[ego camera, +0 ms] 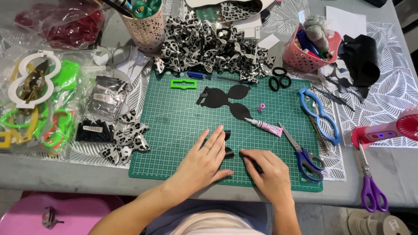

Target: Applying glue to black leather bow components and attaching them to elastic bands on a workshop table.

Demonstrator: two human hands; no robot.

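On the green cutting mat [174, 130], near its front edge, a small folded black piece [227, 143] lay under both hands, its long axis running roughly away from the person. The left hand [204, 161] pressed flat and open on it, nearer; the right hand [270, 172] pinched its lower right edge

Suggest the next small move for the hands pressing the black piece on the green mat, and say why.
Probably keep pressing a moment longer. The left hand lies flat over the folded black piece, the right hand pins its edge, and the uncapped glue tube beside them suggests a fresh bond needing time to set.
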